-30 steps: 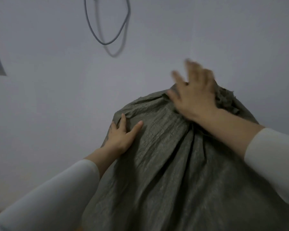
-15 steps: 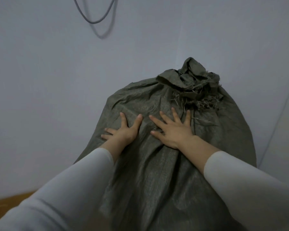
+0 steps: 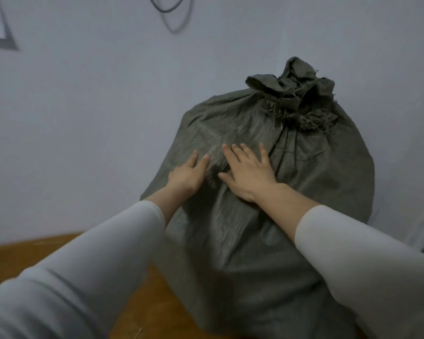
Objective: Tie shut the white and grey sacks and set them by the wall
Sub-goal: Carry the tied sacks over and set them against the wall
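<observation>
- The right grip has come off the knot and down onto the front of the sack. It now lies just beside the left grip, which has barely shifted.
- The view has drawn back, so a strip of floor now shows.
- The sack stands on the floor, bulging full, and its back seems to rest against the wall. Its mouth is gathered into the knot, with frayed ends sticking out.
- Both grips are spread flat below the knot, fingers straight and palms pressing the cloth. Neither pinches or holds anything.
- The knot holds with nothing on it, so the grey sack looks tied and placed. The flat palms suggest a last push to settle it against the wall.
- No white sack is in view, so that half of the task is probably still to do.
- A cable loops down the wall above.
</observation>
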A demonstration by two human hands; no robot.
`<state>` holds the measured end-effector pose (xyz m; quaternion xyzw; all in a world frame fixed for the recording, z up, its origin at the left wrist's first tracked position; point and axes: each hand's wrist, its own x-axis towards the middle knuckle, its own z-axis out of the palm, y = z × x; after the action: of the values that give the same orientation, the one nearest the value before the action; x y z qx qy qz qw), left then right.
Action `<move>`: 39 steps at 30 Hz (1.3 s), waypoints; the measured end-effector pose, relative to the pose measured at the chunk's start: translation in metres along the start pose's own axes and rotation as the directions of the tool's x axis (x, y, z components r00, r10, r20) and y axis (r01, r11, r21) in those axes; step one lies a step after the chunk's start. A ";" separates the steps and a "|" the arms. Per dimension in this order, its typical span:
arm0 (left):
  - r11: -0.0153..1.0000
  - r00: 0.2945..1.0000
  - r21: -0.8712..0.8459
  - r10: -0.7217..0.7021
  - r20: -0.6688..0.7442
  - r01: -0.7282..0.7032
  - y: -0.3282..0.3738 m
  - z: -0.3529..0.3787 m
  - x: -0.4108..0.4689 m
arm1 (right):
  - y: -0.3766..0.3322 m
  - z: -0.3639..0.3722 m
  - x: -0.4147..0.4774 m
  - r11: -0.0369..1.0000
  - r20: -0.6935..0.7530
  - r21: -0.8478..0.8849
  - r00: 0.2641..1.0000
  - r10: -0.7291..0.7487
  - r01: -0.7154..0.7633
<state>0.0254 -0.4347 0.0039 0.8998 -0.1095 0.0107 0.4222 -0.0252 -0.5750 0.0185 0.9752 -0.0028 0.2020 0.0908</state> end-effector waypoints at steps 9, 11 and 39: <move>0.958 0.986 0.233 -0.158 -0.053 0.166 -0.044 -0.011 -0.174 | -0.084 -0.003 -0.128 0.966 0.088 0.083 0.963 -0.253 0.246; 0.936 0.974 0.268 -0.222 -0.048 0.227 -0.060 -0.011 -0.216 | -0.105 -0.001 -0.160 0.947 0.125 0.130 0.942 -0.311 0.295; 0.611 0.637 0.189 -0.758 -0.143 0.769 -0.437 -0.199 -0.576 | -0.534 0.057 -0.430 0.658 0.477 0.538 0.453 -0.753 0.527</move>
<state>-0.4318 0.0958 -0.2632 0.9028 0.2962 -0.1352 0.2809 -0.3752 -0.0733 -0.2963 0.9043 0.3697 -0.2133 -0.0024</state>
